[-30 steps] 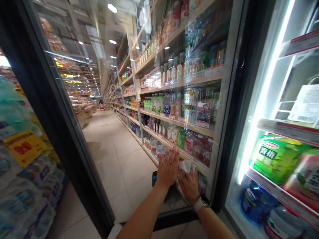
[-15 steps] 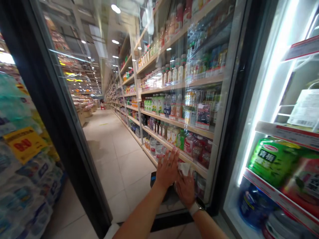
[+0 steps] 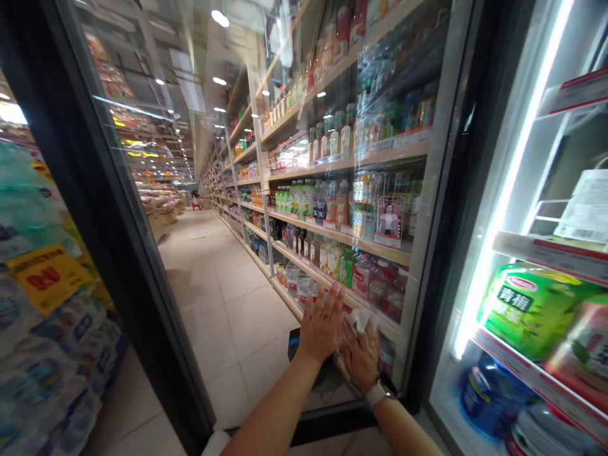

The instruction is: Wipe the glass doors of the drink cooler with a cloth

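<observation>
In front of me, a glass door (image 3: 228,253) with a dark frame stands swung out, seen through from its inner side. Low on the pane, my left hand (image 3: 323,326) lies flat with its fingers stretched out, nothing in it. Just right of it, my right hand (image 3: 361,358) presses a crumpled white tissue (image 3: 363,318) against the glass under its fingers. The tissue sticks out past the fingertips. A watch (image 3: 382,387) sits on the right wrist.
Lit fridge shelves on the right hold a green drink pack (image 3: 527,310) and blue bottles (image 3: 494,392). Wrapped packs with a yellow price sign (image 3: 47,278) stack up at left. Beyond the glass are drink shelves (image 3: 332,171), a tiled aisle (image 3: 199,285) and a dark object (image 3: 294,345).
My right hand has shifted slightly right with the tissue, away from the left hand. The left hand stays nearly in place on the glass, its fingers a little more spread.
</observation>
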`<state>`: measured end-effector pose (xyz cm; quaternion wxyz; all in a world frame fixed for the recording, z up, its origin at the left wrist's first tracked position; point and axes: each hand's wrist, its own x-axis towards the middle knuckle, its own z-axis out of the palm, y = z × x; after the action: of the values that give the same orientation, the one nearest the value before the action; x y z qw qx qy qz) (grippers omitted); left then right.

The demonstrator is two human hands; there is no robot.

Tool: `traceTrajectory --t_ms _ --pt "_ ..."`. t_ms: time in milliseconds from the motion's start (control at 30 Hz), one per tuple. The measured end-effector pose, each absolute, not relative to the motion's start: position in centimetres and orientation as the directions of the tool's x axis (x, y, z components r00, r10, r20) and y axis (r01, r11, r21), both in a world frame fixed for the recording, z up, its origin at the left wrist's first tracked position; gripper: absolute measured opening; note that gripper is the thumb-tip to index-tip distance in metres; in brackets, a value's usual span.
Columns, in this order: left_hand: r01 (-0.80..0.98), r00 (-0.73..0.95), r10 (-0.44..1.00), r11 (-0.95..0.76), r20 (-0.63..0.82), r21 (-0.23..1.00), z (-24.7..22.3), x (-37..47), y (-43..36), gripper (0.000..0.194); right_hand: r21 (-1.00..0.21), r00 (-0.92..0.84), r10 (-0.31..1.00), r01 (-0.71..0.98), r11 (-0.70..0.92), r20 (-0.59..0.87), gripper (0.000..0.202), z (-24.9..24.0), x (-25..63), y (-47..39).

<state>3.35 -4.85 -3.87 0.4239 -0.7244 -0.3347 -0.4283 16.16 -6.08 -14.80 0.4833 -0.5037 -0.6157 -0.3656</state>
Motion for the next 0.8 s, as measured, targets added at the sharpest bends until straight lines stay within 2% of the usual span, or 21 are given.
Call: traceTrajectory --t_ms 133,267,333,533,600,700,800 --pt "0.847 0.410 0.124 -0.419 0.903 -0.327 -3.8 3.3 -4.9 0.058 0.031 -0.107 0.275 0.963 0.268 0.955 0.058 -16.0 17.1 -6.1" --pt "0.845 0.414 0.140 -0.425 0.899 -0.323 -3.9 3.3 -4.9 0.061 0.035 -0.120 0.283 0.957 0.290 0.952 0.058 -13.9 19.1 -6.3" --pt "0.843 0.413 0.140 -0.434 0.900 -0.319 -3.9 3.3 -5.0 0.061 -0.035 -0.040 0.271 0.963 0.268 0.962 0.058 -12.3 20.0 -6.3" --pt "0.845 0.401 0.131 -0.436 0.907 -0.311 -3.9 3.4 -5.0 0.062 -0.408 0.366 0.208 0.886 0.220 0.907 0.058 -8.9 19.6 -6.3" --pt "0.846 0.406 0.137 -0.429 0.903 -0.316 -3.9 3.4 -4.9 0.064 -0.447 0.402 0.220 0.867 0.221 0.889 0.058 -9.1 18.1 -6.4" --pt "0.848 0.409 0.139 -0.423 0.902 -0.319 -4.0 3.4 -4.8 0.066 -0.351 0.269 0.315 0.904 0.244 0.910 0.056 -10.4 16.0 -6.6" --pt "0.843 0.407 0.130 -0.435 0.904 -0.316 -4.0 3.4 -4.7 0.065 -0.228 0.130 0.348 0.940 0.254 0.928 0.059 -11.6 15.7 -6.5"
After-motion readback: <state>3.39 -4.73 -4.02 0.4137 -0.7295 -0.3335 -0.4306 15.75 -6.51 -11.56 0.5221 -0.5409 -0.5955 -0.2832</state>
